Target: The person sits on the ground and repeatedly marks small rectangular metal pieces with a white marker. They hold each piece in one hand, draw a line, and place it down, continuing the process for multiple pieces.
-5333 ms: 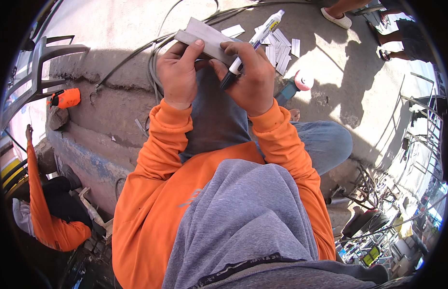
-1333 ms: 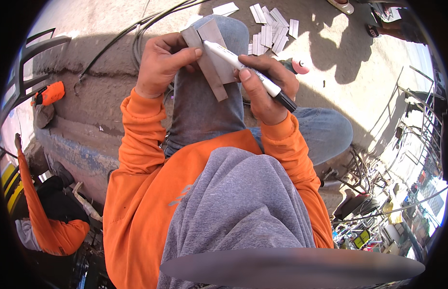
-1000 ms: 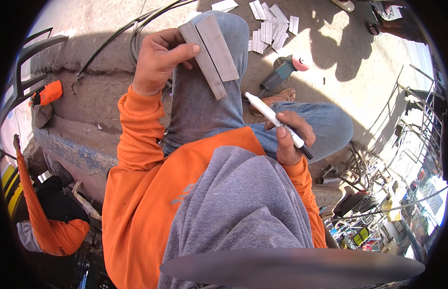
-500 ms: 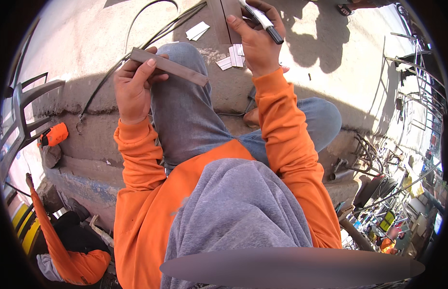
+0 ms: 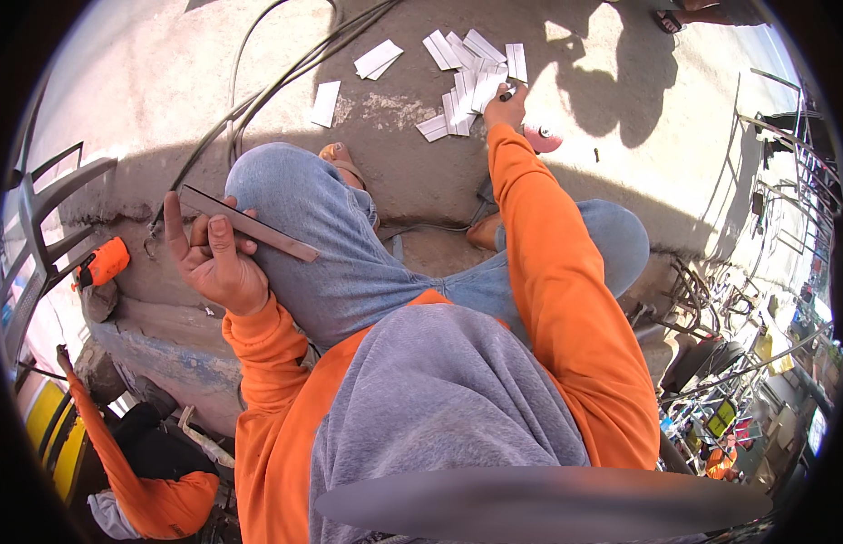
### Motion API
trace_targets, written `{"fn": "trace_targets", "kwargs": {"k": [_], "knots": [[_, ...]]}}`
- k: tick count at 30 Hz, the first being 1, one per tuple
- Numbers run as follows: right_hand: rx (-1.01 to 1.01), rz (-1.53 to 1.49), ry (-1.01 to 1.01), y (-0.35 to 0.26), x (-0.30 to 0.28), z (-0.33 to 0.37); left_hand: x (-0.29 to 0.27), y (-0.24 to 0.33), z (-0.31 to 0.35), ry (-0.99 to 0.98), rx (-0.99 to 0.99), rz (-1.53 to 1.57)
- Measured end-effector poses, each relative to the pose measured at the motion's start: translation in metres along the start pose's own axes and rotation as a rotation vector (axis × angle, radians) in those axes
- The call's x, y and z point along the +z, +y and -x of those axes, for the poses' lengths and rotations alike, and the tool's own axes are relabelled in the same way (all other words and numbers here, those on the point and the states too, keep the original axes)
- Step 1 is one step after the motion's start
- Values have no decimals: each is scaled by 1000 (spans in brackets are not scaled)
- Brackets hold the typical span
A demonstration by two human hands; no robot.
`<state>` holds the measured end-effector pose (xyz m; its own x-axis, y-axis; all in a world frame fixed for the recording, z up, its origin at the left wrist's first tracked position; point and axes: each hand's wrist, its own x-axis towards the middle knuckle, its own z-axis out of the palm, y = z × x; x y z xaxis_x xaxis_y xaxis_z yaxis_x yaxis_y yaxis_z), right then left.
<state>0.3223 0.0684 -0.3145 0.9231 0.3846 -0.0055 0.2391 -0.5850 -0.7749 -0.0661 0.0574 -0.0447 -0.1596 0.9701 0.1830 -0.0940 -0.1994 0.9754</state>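
Note:
My left hand (image 5: 224, 263) is raised beside my bent knee, holding a grey-brown flat strip (image 5: 274, 238) between thumb and fingers, with one finger stretched up. My right hand (image 5: 506, 111) is reached out to the ground at the edge of a pile of pale rectangular pieces (image 5: 465, 92), several of them marked with a thin line. A black-and-white marker (image 5: 506, 94) is in that hand, mostly covered by the fingers. Whether the fingertips also grip one of the pale pieces, I cannot tell.
More pale pieces (image 5: 379, 59) lie left of the pile. Black cables (image 5: 285, 77) curve over the concrete. A pinkish round object (image 5: 543, 138) sits beside my right wrist. Metal frames stand at both sides. Another person in an orange sleeve (image 5: 158, 503) is at lower left.
My right hand has gone down and forward to the pale pieces; the dark flat piece near it no longer shows. My left hand has dropped lower and left with its strip.

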Motion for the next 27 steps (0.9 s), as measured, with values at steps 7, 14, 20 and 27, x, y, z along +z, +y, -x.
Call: {"fn": "trace_targets", "kwargs": {"k": [7, 14, 20, 27], "knots": [[-230, 256, -635, -70, 108, 29, 14, -3, 7, -38, -47, -48], [-312, 528, -596, -103, 180, 45, 25, 11, 7, 29, -49, -212], [-198, 317, -505, -90, 178, 39, 8, 9, 10, 90, -88, -312], [69, -191, -442, -61, 139, 32, -13, -30, -16, -184, 133, -656]]}}
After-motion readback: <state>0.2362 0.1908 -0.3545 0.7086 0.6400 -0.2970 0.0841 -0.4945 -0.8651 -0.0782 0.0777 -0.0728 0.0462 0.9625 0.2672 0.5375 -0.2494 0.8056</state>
